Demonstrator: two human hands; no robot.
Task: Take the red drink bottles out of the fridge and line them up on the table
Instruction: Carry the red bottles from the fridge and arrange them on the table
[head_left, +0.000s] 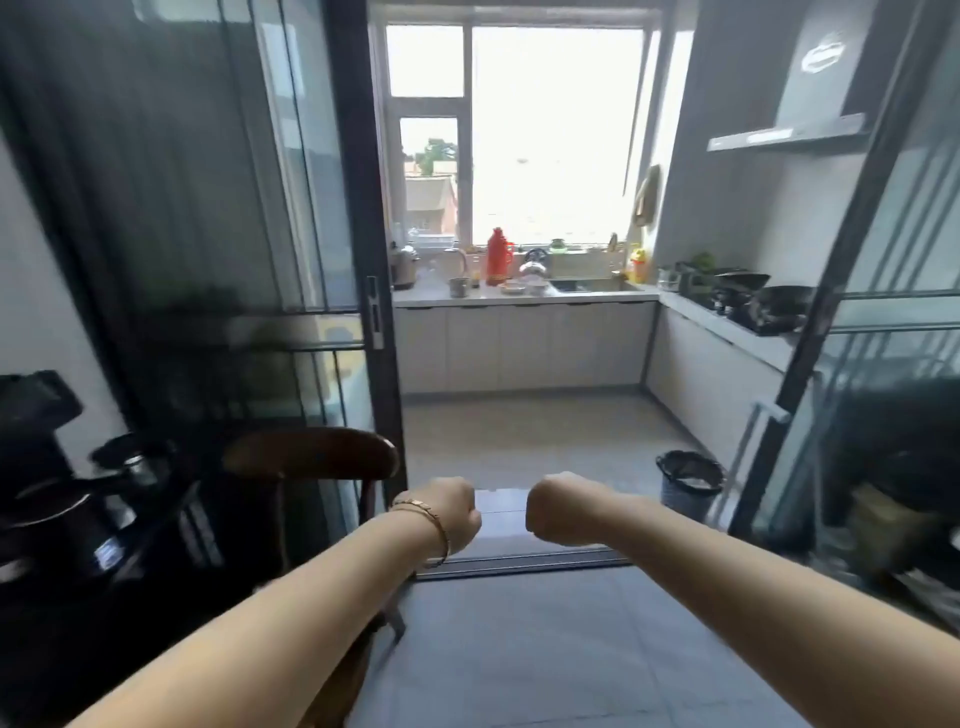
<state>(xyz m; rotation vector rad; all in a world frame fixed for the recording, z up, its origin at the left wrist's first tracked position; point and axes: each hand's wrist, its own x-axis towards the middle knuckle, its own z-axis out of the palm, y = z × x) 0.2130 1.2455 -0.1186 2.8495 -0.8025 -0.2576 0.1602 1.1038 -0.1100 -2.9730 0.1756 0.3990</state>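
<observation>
Both my arms stretch forward at waist height in front of an open kitchen doorway. My left hand (451, 512), with a gold bracelet on its wrist, is curled into a fist and holds nothing. My right hand (558, 512) is also a closed fist with nothing in it. The two fists sit side by side, a small gap apart. No fridge and no red drink bottles are in view. A red thermos (498, 257) stands on the far kitchen counter under the window.
A dark sliding glass door (363, 260) frames the doorway on the left, another glass panel (883, 312) on the right. A dark wooden chair (311, 460) and a dark table with pots (78, 519) stand at the left. A bin (688, 483) sits on the kitchen floor.
</observation>
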